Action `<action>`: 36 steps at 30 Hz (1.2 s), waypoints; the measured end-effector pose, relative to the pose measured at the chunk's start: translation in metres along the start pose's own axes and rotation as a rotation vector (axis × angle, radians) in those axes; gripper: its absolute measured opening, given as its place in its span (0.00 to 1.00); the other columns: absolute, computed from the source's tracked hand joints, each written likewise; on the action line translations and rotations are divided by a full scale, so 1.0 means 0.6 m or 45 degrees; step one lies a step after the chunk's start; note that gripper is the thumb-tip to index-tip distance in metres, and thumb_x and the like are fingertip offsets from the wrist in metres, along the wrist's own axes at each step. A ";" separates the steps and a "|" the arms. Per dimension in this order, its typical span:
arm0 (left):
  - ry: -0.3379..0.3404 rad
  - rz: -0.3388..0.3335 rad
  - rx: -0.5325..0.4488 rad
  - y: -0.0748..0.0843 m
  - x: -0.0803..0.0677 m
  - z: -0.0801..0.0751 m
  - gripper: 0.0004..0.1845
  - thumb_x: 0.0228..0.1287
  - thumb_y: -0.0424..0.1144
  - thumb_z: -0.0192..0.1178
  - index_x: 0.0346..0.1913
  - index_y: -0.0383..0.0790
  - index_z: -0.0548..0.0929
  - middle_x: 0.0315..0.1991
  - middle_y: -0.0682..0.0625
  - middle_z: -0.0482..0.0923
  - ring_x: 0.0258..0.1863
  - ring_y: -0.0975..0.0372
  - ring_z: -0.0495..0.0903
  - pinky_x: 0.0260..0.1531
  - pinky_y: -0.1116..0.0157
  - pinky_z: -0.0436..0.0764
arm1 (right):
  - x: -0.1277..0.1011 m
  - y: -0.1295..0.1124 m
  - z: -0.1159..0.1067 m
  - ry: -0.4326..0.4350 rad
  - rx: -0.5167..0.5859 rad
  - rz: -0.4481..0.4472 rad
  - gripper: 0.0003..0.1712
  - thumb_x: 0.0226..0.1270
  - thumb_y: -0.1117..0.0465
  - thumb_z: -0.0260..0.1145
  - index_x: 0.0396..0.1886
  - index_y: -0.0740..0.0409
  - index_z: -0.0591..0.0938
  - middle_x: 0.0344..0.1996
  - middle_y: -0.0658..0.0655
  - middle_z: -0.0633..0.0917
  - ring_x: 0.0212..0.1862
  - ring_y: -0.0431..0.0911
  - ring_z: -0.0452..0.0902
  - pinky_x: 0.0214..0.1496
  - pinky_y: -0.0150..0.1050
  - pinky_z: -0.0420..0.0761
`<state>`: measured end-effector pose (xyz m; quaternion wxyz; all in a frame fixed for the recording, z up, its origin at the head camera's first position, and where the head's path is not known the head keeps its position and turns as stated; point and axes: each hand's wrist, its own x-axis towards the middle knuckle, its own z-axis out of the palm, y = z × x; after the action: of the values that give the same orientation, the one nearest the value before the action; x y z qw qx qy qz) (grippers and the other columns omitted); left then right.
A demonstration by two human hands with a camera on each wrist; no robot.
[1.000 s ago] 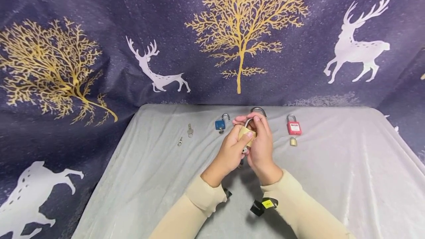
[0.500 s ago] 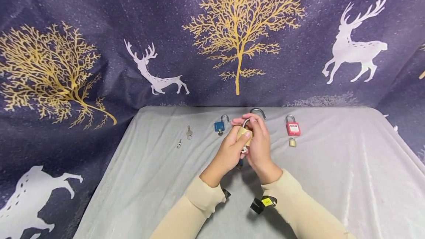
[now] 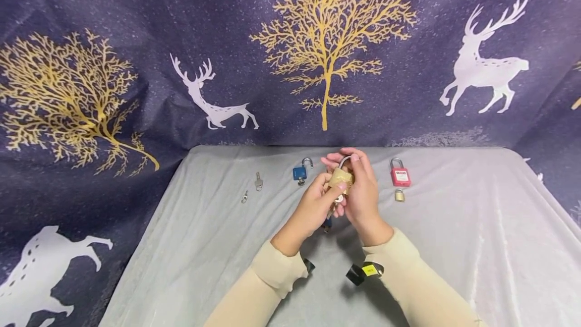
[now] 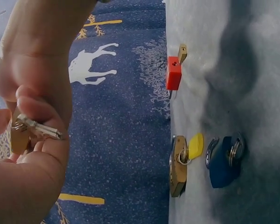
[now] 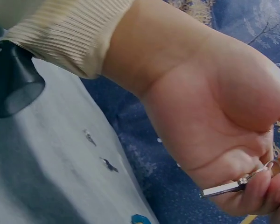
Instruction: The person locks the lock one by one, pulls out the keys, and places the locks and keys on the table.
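Both hands hold a brass padlock (image 3: pixel 341 177) above the middle of the table. My left hand (image 3: pixel 310 205) grips its body, thumb on the front face. My right hand (image 3: pixel 365 193) wraps the other side, its thumb at the steel shackle. A key (image 4: pixel 43 128) hangs from a ring at the padlock's lower end in the left wrist view. That silver key (image 5: pixel 222 188) lies against the fingers in the right wrist view. The padlock's back is hidden by the fingers, and I cannot tell whether its shackle is fastened.
A blue padlock (image 3: pixel 299 173) with raised shackle and two loose keys (image 3: pixel 258 181) lie left. A red padlock (image 3: pixel 401 176) and small brass padlock (image 3: pixel 399 196) lie right. Under the hands are another blue padlock (image 4: pixel 224 164) and a brass padlock (image 4: pixel 178 173) with a yellow-headed key (image 4: pixel 195 146).
Both hands have shifted a little to the right with the brass padlock. The right hand has risen and now covers the large shackle seen behind it earlier.
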<state>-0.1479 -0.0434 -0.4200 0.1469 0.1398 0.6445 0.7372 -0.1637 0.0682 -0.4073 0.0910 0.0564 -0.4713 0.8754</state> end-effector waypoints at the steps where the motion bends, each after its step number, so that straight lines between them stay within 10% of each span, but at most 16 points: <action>1: 0.001 -0.002 -0.011 0.000 0.000 0.000 0.09 0.77 0.38 0.53 0.49 0.34 0.69 0.26 0.51 0.75 0.20 0.67 0.75 0.22 0.73 0.76 | 0.002 -0.001 -0.001 -0.002 0.002 -0.003 0.17 0.86 0.58 0.37 0.54 0.58 0.73 0.42 0.54 0.88 0.49 0.46 0.89 0.62 0.41 0.82; 13: 0.026 0.127 -0.087 0.000 0.000 -0.012 0.12 0.79 0.32 0.48 0.58 0.28 0.66 0.31 0.52 0.75 0.25 0.68 0.78 0.29 0.72 0.80 | 0.005 -0.002 -0.010 -0.144 -0.333 0.058 0.31 0.78 0.65 0.54 0.77 0.48 0.60 0.55 0.55 0.83 0.48 0.40 0.86 0.35 0.30 0.84; 19: 0.125 0.147 -0.081 0.001 0.004 -0.024 0.13 0.79 0.32 0.47 0.59 0.29 0.67 0.33 0.51 0.77 0.26 0.66 0.79 0.29 0.71 0.80 | 0.006 -0.002 -0.010 -0.187 -0.464 0.099 0.39 0.73 0.68 0.59 0.79 0.41 0.60 0.45 0.50 0.82 0.34 0.38 0.77 0.24 0.29 0.73; 36: 0.320 0.080 -0.120 0.000 0.011 -0.019 0.16 0.69 0.25 0.53 0.57 0.34 0.66 0.48 0.27 0.81 0.35 0.64 0.86 0.42 0.63 0.85 | 0.020 -0.009 -0.021 -0.108 -0.448 0.034 0.40 0.70 0.74 0.61 0.77 0.45 0.64 0.37 0.50 0.83 0.35 0.40 0.80 0.35 0.31 0.83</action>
<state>-0.1583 -0.0514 -0.4216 0.0480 0.0594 0.6177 0.7827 -0.1742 0.0828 -0.4077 0.0677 0.0703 -0.6213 0.7775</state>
